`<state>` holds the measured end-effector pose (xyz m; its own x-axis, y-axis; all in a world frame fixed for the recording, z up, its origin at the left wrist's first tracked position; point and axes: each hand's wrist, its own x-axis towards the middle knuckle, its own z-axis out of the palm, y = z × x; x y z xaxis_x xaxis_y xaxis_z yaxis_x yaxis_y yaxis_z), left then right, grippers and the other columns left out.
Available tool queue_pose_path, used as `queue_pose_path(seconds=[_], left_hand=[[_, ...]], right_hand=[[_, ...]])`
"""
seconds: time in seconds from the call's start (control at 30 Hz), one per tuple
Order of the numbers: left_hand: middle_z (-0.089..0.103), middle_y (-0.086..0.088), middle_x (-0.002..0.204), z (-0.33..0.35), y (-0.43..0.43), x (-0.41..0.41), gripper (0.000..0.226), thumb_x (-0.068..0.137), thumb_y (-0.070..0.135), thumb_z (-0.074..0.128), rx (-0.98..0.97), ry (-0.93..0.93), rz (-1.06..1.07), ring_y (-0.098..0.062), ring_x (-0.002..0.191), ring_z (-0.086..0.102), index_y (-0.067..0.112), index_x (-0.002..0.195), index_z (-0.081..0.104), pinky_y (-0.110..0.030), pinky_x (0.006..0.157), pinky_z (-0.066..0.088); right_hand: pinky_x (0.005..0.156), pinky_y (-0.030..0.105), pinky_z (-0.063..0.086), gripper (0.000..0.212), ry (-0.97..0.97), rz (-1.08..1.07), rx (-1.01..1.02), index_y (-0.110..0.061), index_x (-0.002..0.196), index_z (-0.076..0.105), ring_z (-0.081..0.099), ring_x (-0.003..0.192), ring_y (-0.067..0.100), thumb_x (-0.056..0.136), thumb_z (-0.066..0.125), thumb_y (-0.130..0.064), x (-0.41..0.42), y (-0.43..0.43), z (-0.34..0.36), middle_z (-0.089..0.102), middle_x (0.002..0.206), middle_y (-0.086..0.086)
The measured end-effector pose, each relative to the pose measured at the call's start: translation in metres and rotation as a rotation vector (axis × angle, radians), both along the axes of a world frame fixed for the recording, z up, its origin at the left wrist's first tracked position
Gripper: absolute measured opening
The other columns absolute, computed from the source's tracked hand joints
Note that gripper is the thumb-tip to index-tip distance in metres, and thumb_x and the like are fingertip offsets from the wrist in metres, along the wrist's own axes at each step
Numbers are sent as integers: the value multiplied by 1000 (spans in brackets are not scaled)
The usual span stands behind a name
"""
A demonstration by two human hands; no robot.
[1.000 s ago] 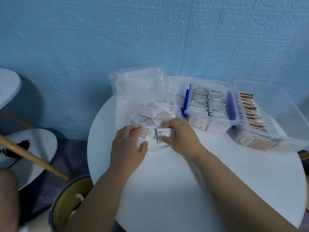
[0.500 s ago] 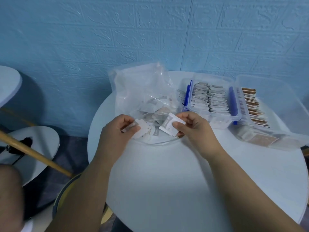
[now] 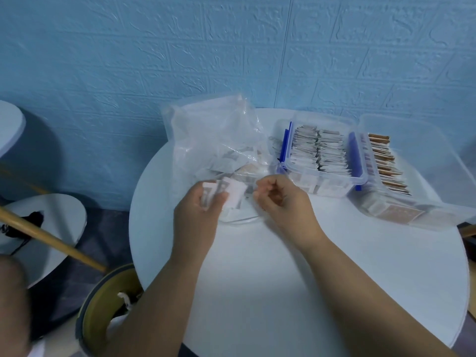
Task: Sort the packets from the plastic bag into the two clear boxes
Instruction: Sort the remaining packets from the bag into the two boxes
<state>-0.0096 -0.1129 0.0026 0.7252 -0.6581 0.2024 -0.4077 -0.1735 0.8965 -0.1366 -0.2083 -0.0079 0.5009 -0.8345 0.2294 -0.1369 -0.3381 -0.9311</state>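
Note:
A crumpled clear plastic bag (image 3: 211, 140) lies at the back left of the round white table (image 3: 283, 292), its mouth toward me, with loose packets inside. My left hand (image 3: 198, 217) grips a few white packets (image 3: 233, 194) at the bag's mouth. Just right of them my right hand (image 3: 286, 204) hovers with curled fingers, and I see nothing in it. The nearer clear box (image 3: 334, 185), with blue latches, holds rows of grey-white packets. To its right, the second clear box (image 3: 412, 217) holds brown packets.
A yellow-lined bin (image 3: 103, 305) stands on the floor under the table's left edge. A wooden pole (image 3: 51, 243) slants across a low round side table (image 3: 56, 220). The blue brick-pattern wall is close behind the boxes.
Both hands lifted packets out of the bag's mouth. The packet pinched by my right hand half a second ago now sits with the ones in my left hand.

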Motion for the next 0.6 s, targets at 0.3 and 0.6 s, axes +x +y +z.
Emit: queue_pose_path(seconds=[0.3, 0.6], left_hand=[[61, -15, 119, -7, 0, 8, 31, 96, 24, 42, 94, -188, 44, -30, 101, 59, 6, 122, 43, -3, 55, 37], [61, -13, 118, -9, 1, 7, 32, 98, 27, 38, 202, -320, 4, -30, 100, 61, 11, 125, 40, -22, 69, 40]], right_hand=[[106, 44, 32, 62, 679, 283, -747, -11, 124, 59, 48, 126, 27, 99, 15, -46, 4, -5, -34, 56, 132, 4], [98, 20, 35, 31, 432, 225, -618, -18, 93, 72, 61, 102, 17, 87, 48, -36, -18, -12, -19, 70, 102, -5]])
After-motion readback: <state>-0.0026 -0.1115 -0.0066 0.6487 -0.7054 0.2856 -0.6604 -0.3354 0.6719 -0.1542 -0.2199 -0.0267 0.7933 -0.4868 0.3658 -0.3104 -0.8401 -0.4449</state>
